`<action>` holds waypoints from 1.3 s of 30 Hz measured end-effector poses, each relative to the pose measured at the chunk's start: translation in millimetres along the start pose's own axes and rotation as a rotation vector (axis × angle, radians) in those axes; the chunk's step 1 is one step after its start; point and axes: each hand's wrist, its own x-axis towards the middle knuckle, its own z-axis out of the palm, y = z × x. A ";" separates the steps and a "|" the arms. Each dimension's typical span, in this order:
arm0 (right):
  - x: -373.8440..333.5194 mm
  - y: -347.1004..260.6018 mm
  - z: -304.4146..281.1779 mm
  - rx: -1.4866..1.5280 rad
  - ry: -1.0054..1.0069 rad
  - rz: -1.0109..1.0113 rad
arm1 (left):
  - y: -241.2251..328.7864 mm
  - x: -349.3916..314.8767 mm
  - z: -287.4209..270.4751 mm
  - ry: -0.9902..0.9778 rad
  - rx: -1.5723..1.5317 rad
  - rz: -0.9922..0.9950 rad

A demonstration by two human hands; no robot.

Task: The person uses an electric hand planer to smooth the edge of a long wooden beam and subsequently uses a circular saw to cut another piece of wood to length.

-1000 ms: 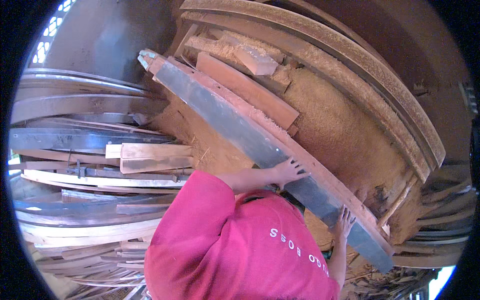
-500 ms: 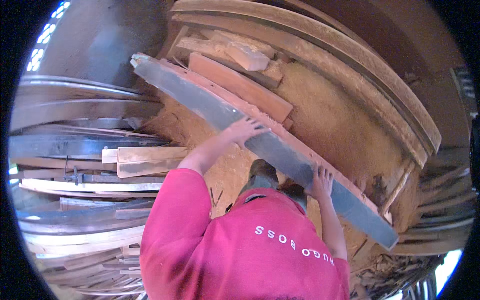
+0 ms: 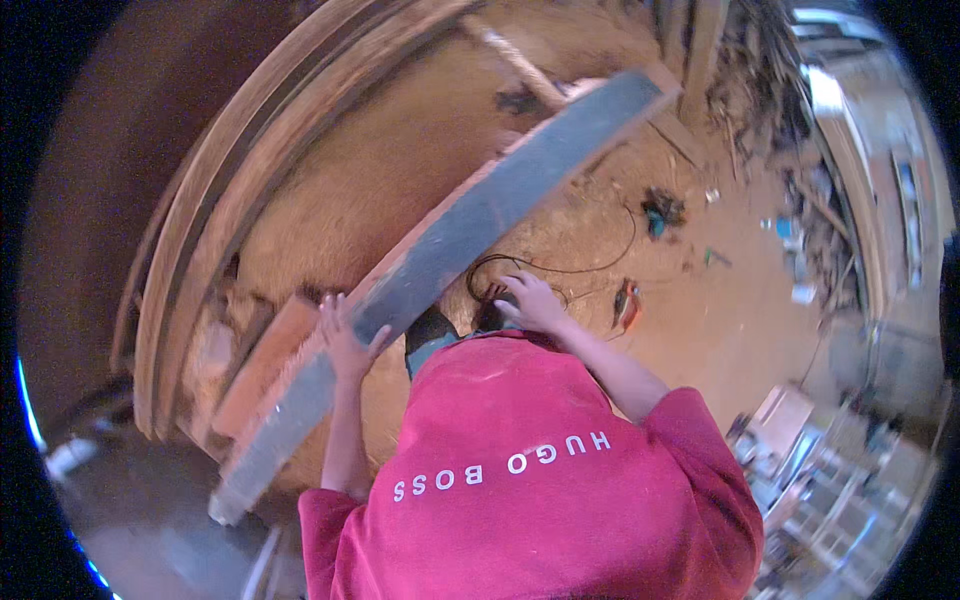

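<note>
A long grey-faced wooden plank (image 3: 470,228) with a rough pinkish edge runs from the near left to the far right in front of me. My left hand (image 3: 345,345) grips it towards its near-left part, fingers over the pinkish edge and thumb spread on the grey face. My right hand (image 3: 537,305) is off the plank, held over the area beside my legs with its fingers apart and nothing in them. A reddish-brown block of wood (image 3: 268,365) lies along the plank's far side, close to my left hand.
Long thick timbers (image 3: 215,215) curve across the left. A black cable (image 3: 560,268) lies on the sawdust-covered floor (image 3: 730,330). Near it are a blue-green tool (image 3: 656,222) and a red-orange tool (image 3: 626,305). Scrap wood (image 3: 755,110) is heaped at the far right.
My view has swung to the right, so the plank now slants the other way. My right hand has come off the plank; my left hand remains on it.
</note>
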 end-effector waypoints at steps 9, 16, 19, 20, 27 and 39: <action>-231.1 219.8 27.8 0.320 0.504 0.950 | 292.0 196.0 39.5 -0.043 -0.128 0.556; -288.7 251.3 90.3 0.390 0.753 1.220 | 491.0 325.9 93.1 -0.012 -0.101 0.664; -281.9 227.7 96.3 0.528 0.695 1.270 | 562.9 384.3 127.0 -0.038 -0.012 0.589; -285.3 225.5 102.2 0.537 0.709 1.310 | 580.4 400.1 137.6 -0.066 -0.019 0.623; -270.4 246.2 62.0 0.808 0.733 1.329 | 686.4 482.3 180.7 -0.250 0.095 0.318; -177.6 406.4 -189.0 0.597 0.692 1.239 | 728.6 476.9 181.4 -0.272 0.193 0.263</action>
